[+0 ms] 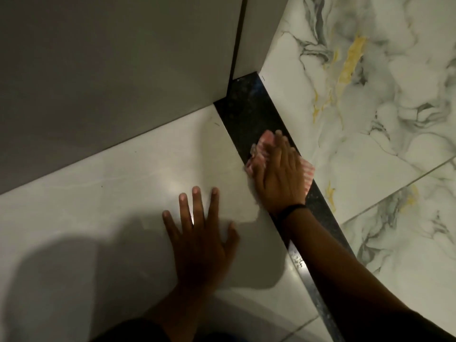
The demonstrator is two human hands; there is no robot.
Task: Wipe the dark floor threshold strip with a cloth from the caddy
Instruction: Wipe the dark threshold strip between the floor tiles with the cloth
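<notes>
right hand (278, 178): fingers flat, pressing pink striped cloth (261, 146) onto dark threshold strip (246, 112) | left hand (199, 240): fingers spread, palm down on pale floor tile (123, 181) beside the strip

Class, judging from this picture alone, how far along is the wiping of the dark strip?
Done: a cloth is out and on the strip. In hand: the right hand presses it flat mid-strip, while the left hand braces on the pale tile. Left: the stretch toward the wall corner still shows specks.
</notes>
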